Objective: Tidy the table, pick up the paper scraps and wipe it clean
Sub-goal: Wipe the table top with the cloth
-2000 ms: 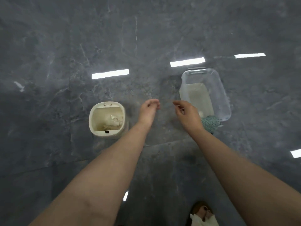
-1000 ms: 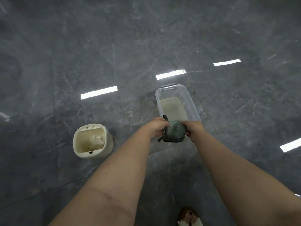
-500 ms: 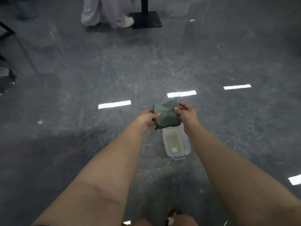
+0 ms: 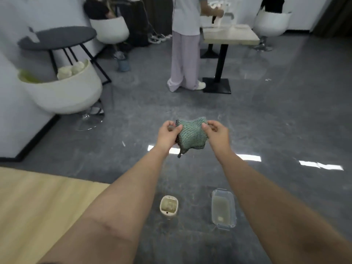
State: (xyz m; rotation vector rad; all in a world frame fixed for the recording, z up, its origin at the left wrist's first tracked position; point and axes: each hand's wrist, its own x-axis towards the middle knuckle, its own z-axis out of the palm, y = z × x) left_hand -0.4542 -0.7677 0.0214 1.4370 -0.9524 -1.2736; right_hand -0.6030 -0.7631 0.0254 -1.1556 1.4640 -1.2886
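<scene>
Wooden table [image 4: 38, 206]: pale top, lower left, beside left forearm. Grey floor [image 4: 266, 121] below. Green cloth [image 4: 192, 135]: textured weave, dark edging, bunched, corner hanging down; held in air between both hands, above floor, off table. Left hand [image 4: 168, 133]: fingers curled, pinching cloth's left edge. Right hand [image 4: 217, 132]: fingers curled, pinching right edge. Clear tub [image 4: 223, 208] and small cream bin [image 4: 169, 205] on floor, between forearms.

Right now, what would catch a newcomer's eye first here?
A green cloth held up mid-frame, the left hand and right hand each pinching a side. Below on the grey floor stand a small bin and a clear tub; a wooden table lies lower left.
</scene>
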